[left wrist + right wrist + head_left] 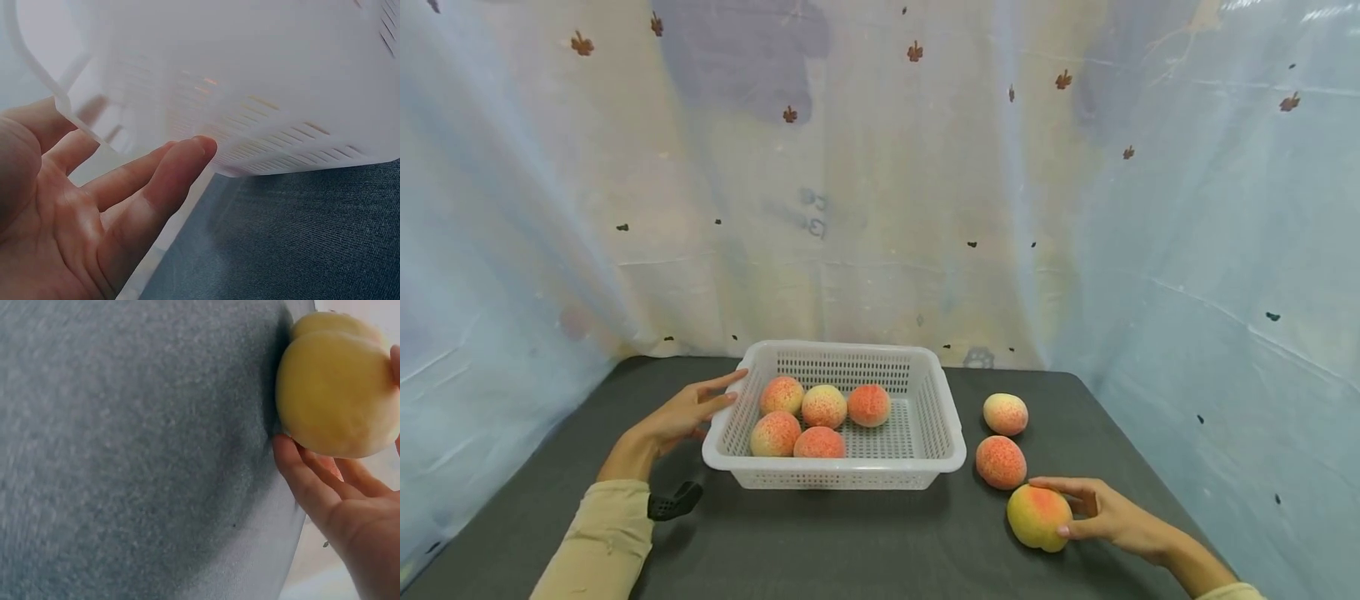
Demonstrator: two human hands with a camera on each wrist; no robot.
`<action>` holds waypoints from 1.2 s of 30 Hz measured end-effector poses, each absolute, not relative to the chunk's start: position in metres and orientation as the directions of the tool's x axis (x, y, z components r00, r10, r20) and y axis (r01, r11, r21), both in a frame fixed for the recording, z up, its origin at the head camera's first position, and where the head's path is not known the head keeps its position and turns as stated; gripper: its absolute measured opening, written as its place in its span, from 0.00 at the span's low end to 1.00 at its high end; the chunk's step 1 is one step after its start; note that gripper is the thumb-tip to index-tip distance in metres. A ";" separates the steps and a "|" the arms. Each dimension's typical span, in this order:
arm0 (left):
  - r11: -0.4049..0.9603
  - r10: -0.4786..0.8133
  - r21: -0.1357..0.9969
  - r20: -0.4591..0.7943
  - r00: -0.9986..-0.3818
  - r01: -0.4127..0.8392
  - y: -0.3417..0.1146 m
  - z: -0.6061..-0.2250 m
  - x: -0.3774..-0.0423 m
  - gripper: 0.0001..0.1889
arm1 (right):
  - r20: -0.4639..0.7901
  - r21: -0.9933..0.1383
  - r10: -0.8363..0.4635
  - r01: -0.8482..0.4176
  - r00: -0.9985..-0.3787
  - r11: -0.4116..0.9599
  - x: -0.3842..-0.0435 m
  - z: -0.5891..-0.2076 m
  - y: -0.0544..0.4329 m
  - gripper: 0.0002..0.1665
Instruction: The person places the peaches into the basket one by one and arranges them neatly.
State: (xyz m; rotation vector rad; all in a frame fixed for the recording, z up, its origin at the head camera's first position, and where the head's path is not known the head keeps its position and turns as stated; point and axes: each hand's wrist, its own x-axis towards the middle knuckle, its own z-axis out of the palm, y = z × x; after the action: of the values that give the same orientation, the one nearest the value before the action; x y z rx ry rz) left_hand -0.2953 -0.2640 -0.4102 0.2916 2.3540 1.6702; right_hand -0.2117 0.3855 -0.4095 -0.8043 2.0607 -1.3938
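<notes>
A white plastic basket (831,475) with slotted walls holds several peaches, speckled red and yellow, most of them on its left side. At its left end my left hand (681,414) touches the rim with fairly straight fingers; the left wrist view shows the fingers (181,165) against the translucent wall. My right hand (1105,517) grips a larger yellow peach (1036,523) with a red blush, on the dark table at the right. Its thumb is at the near side and a finger lies over the top. In the right wrist view, fingertips reach under the yellow peach (340,394).
Just beyond the held peach lies a red speckled peach (1001,462), and behind that a paler peach (1005,414). The dark table (820,550) spreads around the basket. A pale patterned curtain (880,208) hangs behind and along both sides. A black strap (674,502) sits on the left wrist.
</notes>
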 end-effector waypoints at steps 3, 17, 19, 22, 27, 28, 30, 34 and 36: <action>0.335 0.294 0.942 -0.083 -0.952 0.022 -0.263 -0.410 -0.293 0.37 | -0.089 -0.938 -0.718 -0.185 -0.690 0.294 -0.212 -0.410 0.386 0.34; 0.312 0.299 0.950 -0.072 -0.952 0.026 -0.263 -0.411 -0.294 0.37 | -0.027 -0.925 -0.707 -0.251 -0.706 0.286 -0.206 -0.370 0.371 0.33; 0.309 0.299 0.951 -0.069 -0.952 0.029 -0.263 -0.411 -0.293 0.37 | 0.012 -0.920 -0.709 -0.286 -0.705 0.269 -0.206 -0.362 0.366 0.33; 0.308 0.303 0.951 -0.067 -0.951 0.031 -0.262 -0.411 -0.293 0.37 | 0.057 -0.908 -0.685 -0.323 -0.727 0.268 -0.207 -0.352 0.356 0.33; 0.318 0.304 0.948 -0.073 -0.950 0.029 -0.260 -0.412 -0.292 0.37 | 0.119 -0.869 -0.609 -0.379 -0.784 0.319 -0.207 -0.338 0.334 0.33; 0.316 0.299 0.948 -0.076 -0.951 0.024 -0.260 -0.413 -0.292 0.37 | 0.122 -0.863 -0.594 -0.380 -0.795 0.332 -0.208 -0.336 0.329 0.33; 0.320 0.304 0.947 -0.074 -0.950 0.029 -0.260 -0.414 -0.293 0.37 | 0.121 -0.863 -0.573 -0.371 -0.810 0.343 -0.210 -0.331 0.320 0.33; 0.322 0.306 0.946 -0.065 -0.950 0.039 -0.261 -0.415 -0.295 0.37 | 0.142 -0.873 -0.574 -0.376 -0.806 0.312 -0.222 -0.326 0.300 0.33; 0.324 0.303 0.945 -0.059 -0.951 0.044 -0.262 -0.414 -0.295 0.37 | 0.164 -0.881 -0.576 -0.382 -0.801 0.280 -0.229 -0.324 0.288 0.33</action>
State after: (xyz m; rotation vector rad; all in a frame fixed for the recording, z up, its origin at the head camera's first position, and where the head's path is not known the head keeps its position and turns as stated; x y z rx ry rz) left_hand -0.2954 -0.2624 -0.4144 0.3158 2.3641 1.6761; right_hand -0.2286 0.2884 -0.3243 -0.8943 2.3575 -1.5401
